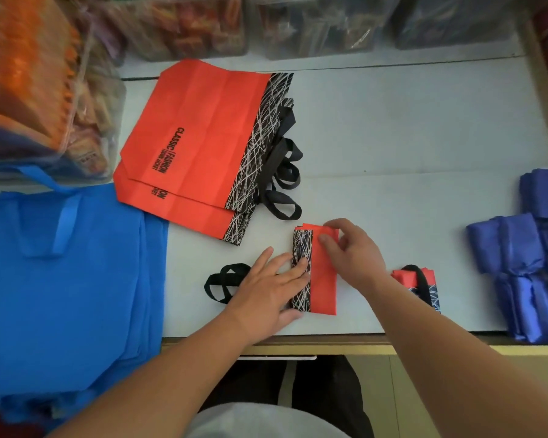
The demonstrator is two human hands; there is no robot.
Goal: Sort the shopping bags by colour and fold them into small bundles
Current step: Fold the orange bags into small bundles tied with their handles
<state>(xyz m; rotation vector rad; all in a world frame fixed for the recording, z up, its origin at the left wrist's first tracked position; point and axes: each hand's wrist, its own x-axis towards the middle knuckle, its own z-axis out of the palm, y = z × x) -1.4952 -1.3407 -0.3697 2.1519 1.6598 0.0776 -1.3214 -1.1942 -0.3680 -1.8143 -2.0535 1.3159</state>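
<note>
Near the front edge of the desk (408, 137): left grip (266, 286), fingers straight, presses flat on the black-patterned band of the folded red bag (325, 279); right grip (351, 251) pinches its upper red flap. Finished red bundle (408, 278) just right. Blue bags (60, 279) left, blue bundles (525, 263) right. Beyond: 2 flat red bags (196, 137), overlapping.

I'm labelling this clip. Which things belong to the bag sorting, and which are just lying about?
Job: half-folded red bag, flat red bags, red bundle, light blue bags, dark blue bundles.
Lying about: clear packs at the back, wrapped orange stack.
</note>
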